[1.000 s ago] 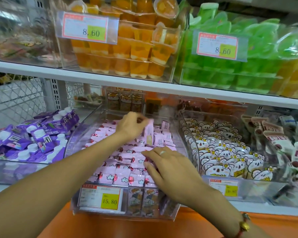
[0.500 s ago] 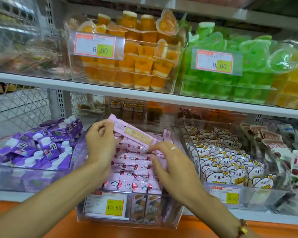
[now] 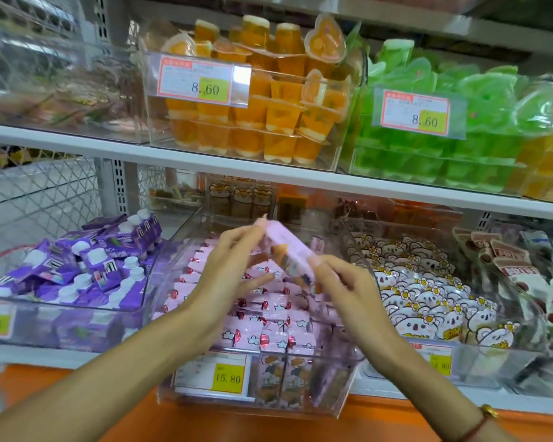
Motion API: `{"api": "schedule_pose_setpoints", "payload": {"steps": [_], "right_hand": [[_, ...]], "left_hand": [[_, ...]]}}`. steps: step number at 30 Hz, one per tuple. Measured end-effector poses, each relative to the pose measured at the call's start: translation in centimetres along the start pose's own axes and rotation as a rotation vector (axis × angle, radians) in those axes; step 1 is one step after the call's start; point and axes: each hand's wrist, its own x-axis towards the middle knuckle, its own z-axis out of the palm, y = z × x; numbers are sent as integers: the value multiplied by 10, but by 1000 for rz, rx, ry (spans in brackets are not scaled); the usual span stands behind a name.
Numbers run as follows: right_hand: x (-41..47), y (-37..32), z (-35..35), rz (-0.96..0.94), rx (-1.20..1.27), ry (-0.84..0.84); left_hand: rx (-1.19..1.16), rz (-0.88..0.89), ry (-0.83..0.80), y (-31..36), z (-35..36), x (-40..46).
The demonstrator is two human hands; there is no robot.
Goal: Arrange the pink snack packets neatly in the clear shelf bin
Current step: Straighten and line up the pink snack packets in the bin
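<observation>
So there's one long pink snack packet [image 3: 289, 250] held up in the air just above the clear shelf bin [image 3: 253, 400], and its long axis runs on a diagonal: far end up and to the left, near end down and to the right, tilted rather than flat. The left hand [image 3: 233, 266] has the far-left end pinched between its fingertips, with the lower fingers stretched out underneath toward the right. The right hand [image 3: 345, 285] pinches the near-right end, fingers curled in around it; it's blurry there, so I can't tell which fingers do the gripping. Both forearms come in from the near edge and angle toward each other over the bin. A red cord bracelet with a gold bead [image 3: 487, 413] sits on the right wrist. Inside the bin, more pink packets [image 3: 268, 314] lie in overlapping rows, and its front carries a 15.80 price tag [image 3: 216, 374]. The bin to the left holds purple pouches with white caps [image 3: 77, 269], the one to the right holds koala-print packets [image 3: 428, 295]. Up on the higher shelf there's a bin of orange jelly cups [image 3: 256, 116] and one of green jelly cups [image 3: 460, 122], both tagged 8.60.
</observation>
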Motion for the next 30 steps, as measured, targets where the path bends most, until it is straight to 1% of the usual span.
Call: {"api": "schedule_pose_setpoints", "payload": {"steps": [2, 3, 5, 7, 9, 11, 13, 14, 16, 18, 20, 22, 23, 24, 26, 28, 29, 30], "right_hand": [[1, 1, -1, 189, 209, -66], [1, 0, -1, 267, 270, -78], [1, 1, 0, 345, 275, -96], [2, 1, 2, 380, 212, -104], [2, -1, 4, 350, 157, -125], [1, -4, 5, 251, 152, -144], [-1, -5, 4, 210, 143, -156], [-2, -5, 4, 187, 129, -135], [-2, -5, 2, 167, 145, -20], [1, -1, 1, 234, 311, 100], [2, 2, 2, 288, 480, 163], [3, 6, 2, 287, 525, 198], [4, 8, 2, 271, 519, 213], [5, 10, 1, 243, 503, 229], [7, 13, -4, 168, 432, 269], [12, 14, -11, 54, 208, 316], [16, 16, -14, 0, 66, 325], [21, 18, -18, -33, -67, 318]], "left_hand": [[32, -8, -84, 0, 0, -1], [39, -6, -89, 0, 0, -1], [53, 13, -57, -1, 0, -2], [65, 38, -19, -2, 0, -2], [121, 98, 4, -2, 1, -1], [195, 179, 17, -3, 3, -2], [174, 225, 27, -4, 6, -3], [144, 231, 37, -5, 6, -3], [88, 220, 66, -6, 7, -3], [47, 191, 88, -8, 8, -3], [24, 182, 95, -10, 10, -2], [72, 177, 75, -11, 10, -2], [161, 195, 54, -11, 8, -2], [304, 229, 23, -12, 4, 0], [684, 297, -49, -15, -7, 2], [1132, 401, -98, -20, -20, 3], [1305, 469, -123, -23, -25, 4], [1409, 523, -156, -26, -29, 5]]}}
